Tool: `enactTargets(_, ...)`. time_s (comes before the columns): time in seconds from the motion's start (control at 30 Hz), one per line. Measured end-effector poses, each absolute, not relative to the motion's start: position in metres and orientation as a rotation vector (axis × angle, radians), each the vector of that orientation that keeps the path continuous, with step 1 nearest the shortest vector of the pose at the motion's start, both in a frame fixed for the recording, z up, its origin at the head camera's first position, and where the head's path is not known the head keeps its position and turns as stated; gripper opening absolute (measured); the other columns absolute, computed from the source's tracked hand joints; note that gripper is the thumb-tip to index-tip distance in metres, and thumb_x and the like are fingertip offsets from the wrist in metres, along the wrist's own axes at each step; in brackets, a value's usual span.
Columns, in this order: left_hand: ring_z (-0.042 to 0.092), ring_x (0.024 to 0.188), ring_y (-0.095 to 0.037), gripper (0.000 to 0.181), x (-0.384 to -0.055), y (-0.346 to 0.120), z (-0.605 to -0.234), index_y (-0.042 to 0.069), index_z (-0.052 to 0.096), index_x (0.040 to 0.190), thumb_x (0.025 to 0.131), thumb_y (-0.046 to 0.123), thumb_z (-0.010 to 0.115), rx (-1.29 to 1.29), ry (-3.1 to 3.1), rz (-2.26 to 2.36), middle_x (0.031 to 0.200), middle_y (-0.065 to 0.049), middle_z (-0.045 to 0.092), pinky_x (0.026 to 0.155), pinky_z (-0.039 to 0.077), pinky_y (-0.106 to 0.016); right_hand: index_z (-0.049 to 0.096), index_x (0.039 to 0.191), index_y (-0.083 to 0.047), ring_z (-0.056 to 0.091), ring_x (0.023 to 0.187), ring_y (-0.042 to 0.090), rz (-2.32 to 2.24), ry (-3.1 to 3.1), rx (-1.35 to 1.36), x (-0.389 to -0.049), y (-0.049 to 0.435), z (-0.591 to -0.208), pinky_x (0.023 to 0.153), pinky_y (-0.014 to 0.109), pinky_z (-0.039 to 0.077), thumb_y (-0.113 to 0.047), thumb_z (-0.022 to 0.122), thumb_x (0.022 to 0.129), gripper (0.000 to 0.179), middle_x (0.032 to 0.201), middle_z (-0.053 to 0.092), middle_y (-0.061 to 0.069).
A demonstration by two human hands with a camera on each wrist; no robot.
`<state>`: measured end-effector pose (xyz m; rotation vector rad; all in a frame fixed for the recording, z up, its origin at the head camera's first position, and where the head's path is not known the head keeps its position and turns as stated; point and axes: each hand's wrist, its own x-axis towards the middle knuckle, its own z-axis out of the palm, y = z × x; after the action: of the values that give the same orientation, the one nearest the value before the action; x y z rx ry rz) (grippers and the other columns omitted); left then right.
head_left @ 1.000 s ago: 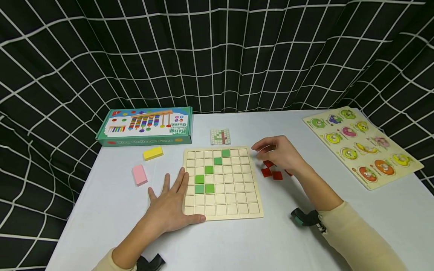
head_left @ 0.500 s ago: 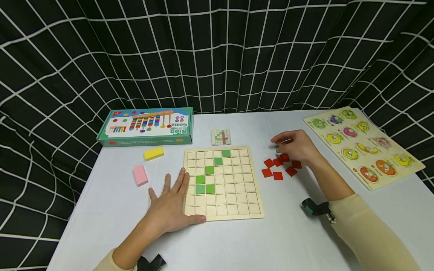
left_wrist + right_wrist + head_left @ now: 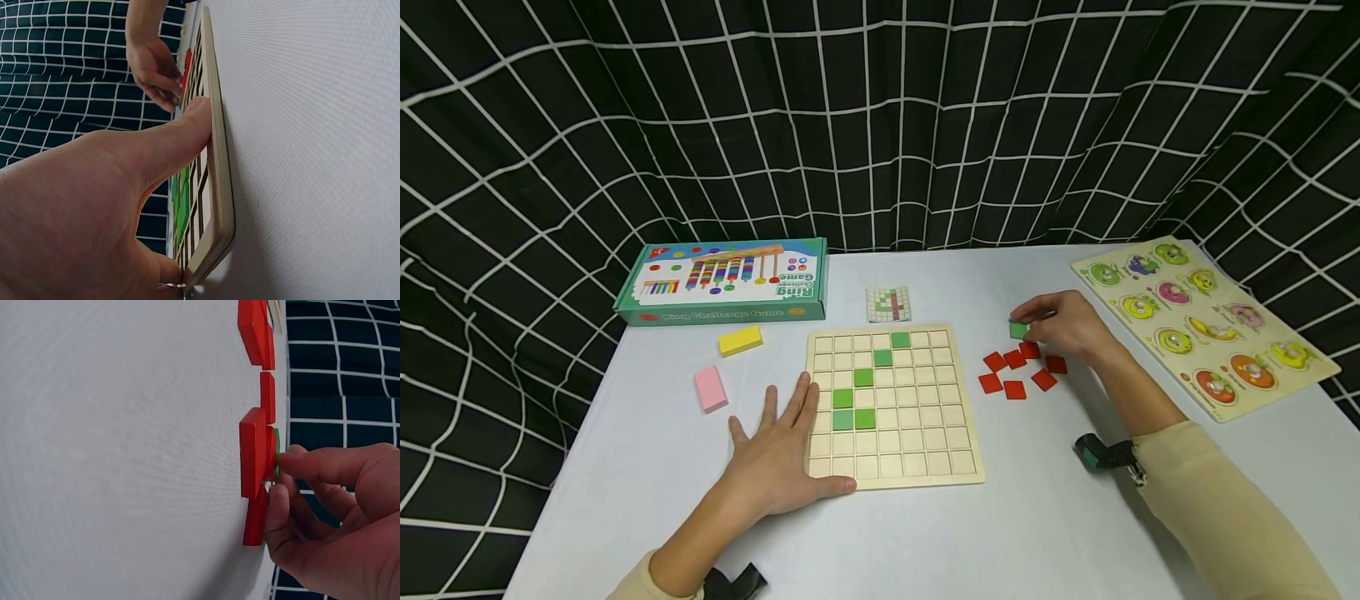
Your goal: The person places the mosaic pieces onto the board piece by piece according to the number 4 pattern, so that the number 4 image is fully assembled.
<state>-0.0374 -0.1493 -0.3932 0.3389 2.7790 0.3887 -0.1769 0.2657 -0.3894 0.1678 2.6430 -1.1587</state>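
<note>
My left hand (image 3: 775, 462) lies spread at the left edge of a wooden grid board (image 3: 917, 440). Its thumb rests on the board's near edge, as the left wrist view also shows. Several green tiles (image 3: 863, 377) sit in squares of the board, stepping from top centre down to the left. Right of the board, my right hand (image 3: 1063, 327) pinches a green tile (image 3: 1018, 330) with its fingertips, low over the tabletop. Several loose red tiles (image 3: 1015, 389) lie just in front of that hand; in the right wrist view some red tiles (image 3: 253, 453) stand between the camera and the green one.
A small pattern card (image 3: 888, 304) lies beyond the board. At the back left is a green game box (image 3: 722, 283), with a yellow block (image 3: 740, 340) and a pink block (image 3: 710, 389) before it. A fruit puzzle board (image 3: 1202, 325) covers the right side.
My right hand has moved right, away from the board's edge, to the green tile beyond the red tiles. More of that tile shows now. My left hand has stayed put.
</note>
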Motion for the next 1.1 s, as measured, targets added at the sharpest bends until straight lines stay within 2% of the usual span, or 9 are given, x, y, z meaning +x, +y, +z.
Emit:
enactTargets(0.77,0.011,0.158,-0.053,0.133,-0.039,-0.149,-0.394,0.009,0.015,0.168,0.073,0.08,0.075,0.342,2.784,0.382,0.177,-0.005,0.005,0.102,0.013,-0.093,0.074,0.126,-0.002,0.056,0.104,0.036,-0.955,2.746,0.055,-0.181,0.26,-0.391,0.072,0.029,0.052,-0.004,0.069,0.091,0.035,0.122,0.067,0.025)
enactTargets(1.1,0.011,0.158,-0.052,0.133,-0.039,-0.149,-0.396,0.01,0.015,0.168,0.073,0.08,0.076,0.34,2.787,0.389,0.177,-0.005,0.004,0.102,0.011,-0.093,0.073,0.128,-0.004,0.059,0.108,0.037,-0.973,2.732,0.046,-0.177,0.253,-0.384,0.077,0.03,0.054,-0.006,0.069,0.094,0.034,0.127,0.065,0.025)
